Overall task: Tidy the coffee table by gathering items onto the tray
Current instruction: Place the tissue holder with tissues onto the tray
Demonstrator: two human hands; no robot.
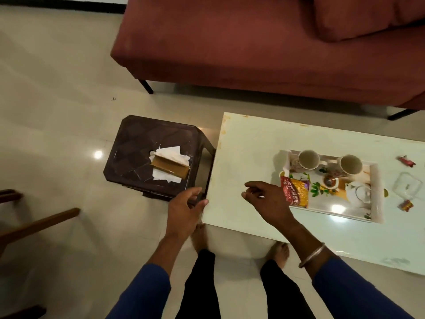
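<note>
A white printed tray (377, 192) lies on the white coffee table (243, 157). It holds two cups (309, 160) (350, 165) and a red and gold snack packet (295, 192). My right hand (268, 199) hovers over the table just left of the tray, fingers loosely apart and holding nothing. My left hand (184, 209) is curled around the near right corner of a dark brown plastic stool (142, 143). Two small red wrappers (407, 161) (406, 205) and a clear plastic lid (406, 188) lie on the table right of the tray.
On the stool rest white tissues and a brown cardboard piece (170, 166). A maroon sofa (253, 42) stands behind the table. Wooden furniture legs (39, 223) show at the left. My bare feet are at the table's near edge.
</note>
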